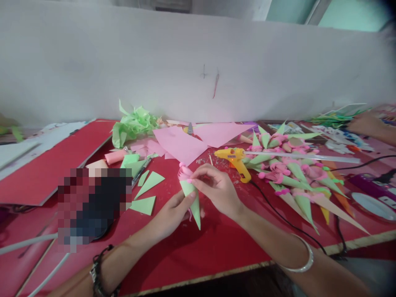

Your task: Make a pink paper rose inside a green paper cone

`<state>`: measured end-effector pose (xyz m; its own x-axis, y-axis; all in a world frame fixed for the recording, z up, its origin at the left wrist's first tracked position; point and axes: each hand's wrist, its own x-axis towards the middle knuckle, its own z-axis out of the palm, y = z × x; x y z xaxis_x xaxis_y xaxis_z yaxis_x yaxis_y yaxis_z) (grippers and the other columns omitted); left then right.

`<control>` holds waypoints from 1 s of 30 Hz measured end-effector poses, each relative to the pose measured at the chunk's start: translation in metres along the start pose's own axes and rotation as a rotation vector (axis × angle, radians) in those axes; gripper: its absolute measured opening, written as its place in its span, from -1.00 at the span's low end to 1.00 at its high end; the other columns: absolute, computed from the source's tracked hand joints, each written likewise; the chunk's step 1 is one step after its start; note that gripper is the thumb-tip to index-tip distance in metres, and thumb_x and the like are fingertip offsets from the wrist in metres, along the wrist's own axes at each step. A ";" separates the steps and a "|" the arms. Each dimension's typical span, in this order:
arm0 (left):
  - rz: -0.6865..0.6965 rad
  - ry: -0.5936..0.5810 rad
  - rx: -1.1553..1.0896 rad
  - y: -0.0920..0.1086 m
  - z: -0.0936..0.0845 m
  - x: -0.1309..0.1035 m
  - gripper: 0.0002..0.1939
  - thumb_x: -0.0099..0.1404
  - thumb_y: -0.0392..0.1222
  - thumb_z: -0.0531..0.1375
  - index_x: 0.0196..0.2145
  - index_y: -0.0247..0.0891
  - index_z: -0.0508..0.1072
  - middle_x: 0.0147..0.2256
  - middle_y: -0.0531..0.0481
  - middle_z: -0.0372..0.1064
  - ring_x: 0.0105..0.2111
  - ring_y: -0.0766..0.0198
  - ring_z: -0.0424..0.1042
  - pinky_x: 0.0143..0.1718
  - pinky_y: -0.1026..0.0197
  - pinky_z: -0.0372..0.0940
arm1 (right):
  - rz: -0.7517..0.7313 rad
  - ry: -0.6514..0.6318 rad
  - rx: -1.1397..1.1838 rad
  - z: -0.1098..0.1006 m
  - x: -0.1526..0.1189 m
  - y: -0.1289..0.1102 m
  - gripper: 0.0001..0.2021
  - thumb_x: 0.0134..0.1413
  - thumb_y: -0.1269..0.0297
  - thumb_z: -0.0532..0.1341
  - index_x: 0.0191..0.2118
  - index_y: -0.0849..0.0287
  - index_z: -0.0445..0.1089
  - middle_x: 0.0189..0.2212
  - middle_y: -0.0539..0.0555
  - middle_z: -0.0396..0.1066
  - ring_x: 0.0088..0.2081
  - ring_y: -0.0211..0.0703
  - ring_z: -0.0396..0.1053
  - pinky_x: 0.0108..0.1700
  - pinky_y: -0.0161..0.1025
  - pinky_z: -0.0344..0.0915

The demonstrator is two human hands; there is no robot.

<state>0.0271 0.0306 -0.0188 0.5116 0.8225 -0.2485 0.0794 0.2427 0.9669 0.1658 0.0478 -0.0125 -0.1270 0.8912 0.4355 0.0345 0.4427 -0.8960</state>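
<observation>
Main risk I see from here: the slim pale-green paper cone with a pink rolled-paper flower [192, 196], center of frame, gets crushed. Thin paper, held mid-body; too much thumb pressure would likely crease the wall. Second: the fuzzy pink trim at its mouth could slip or pull off if the pinch drags sideways. I can't see whether any glue there is wet, so a smear or stuck fingertip is possible.

Third: the black power cord [278, 212] runs down right of center, close along the right forearm. An outward elbow swing could snag it and drag the yellow plastic glue gun [236, 159]. Gun lies on its side right of center, nozzle pointing left, clear glue stick [321, 157] jutting out over the pile of green-and-pink paper cones [301, 177]. Can't tell if the nozzle is hot; if it is, I'd expect a burn or scorched paper on contact.

Hands: left hand [177, 204] is partly closed around the cone's middle, thumb on the near face, fingers curled behind, partly hidden. Right hand [221, 192] has thumb and index nearly together at the trim on the cone's mouth, other fingers loosely bent; I can't tell whether it grips the trim or just presses it. Cone tilts, tip down toward the red tabletop [216, 255], flower end up.
</observation>
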 end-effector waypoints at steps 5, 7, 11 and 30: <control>-0.053 0.134 0.025 -0.007 -0.003 0.002 -0.62 0.05 0.15 0.08 -0.47 -0.27 0.27 -0.55 0.13 0.14 -0.54 0.41 0.17 -0.46 0.34 0.15 | 0.000 0.002 0.002 0.001 0.001 0.002 -0.96 -0.08 0.39 0.16 -0.43 0.14 0.34 -0.41 -0.01 0.22 -0.33 -0.30 0.25 -0.31 -0.33 0.25; -0.049 0.144 0.045 -0.008 -0.004 0.003 -0.62 0.04 0.15 0.09 -0.47 -0.28 0.27 -0.54 0.12 0.13 -0.54 0.42 0.15 -0.46 0.35 0.14 | 0.005 0.015 0.015 0.002 0.002 0.003 -0.96 -0.09 0.39 0.17 -0.43 0.14 0.35 -0.38 0.00 0.20 -0.31 -0.30 0.24 -0.29 -0.34 0.25; -0.012 0.136 0.075 -0.008 -0.004 0.004 -0.62 0.05 0.14 0.09 -0.46 -0.29 0.28 -0.57 0.13 0.08 -0.56 0.43 0.11 -0.51 0.36 0.11 | 0.016 0.010 0.027 0.002 0.002 0.003 -0.97 -0.09 0.37 0.17 -0.43 0.14 0.34 -0.36 0.00 0.18 -0.27 -0.29 0.23 -0.26 -0.34 0.25; 0.125 0.096 0.178 -0.008 -0.007 0.009 -0.71 0.14 0.01 0.06 -0.51 -0.29 0.20 -0.60 0.12 0.16 -0.58 0.41 0.12 -0.52 0.32 0.06 | 0.089 -0.049 0.079 0.003 0.003 0.005 -0.98 -0.11 0.39 0.17 -0.45 0.17 0.32 -0.38 -0.02 0.17 -0.34 -0.33 0.23 -0.32 -0.38 0.23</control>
<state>0.0247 0.0393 -0.0293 0.4442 0.8875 -0.1228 0.1745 0.0487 0.9835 0.1625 0.0523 -0.0154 -0.1748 0.9200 0.3507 -0.0300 0.3511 -0.9359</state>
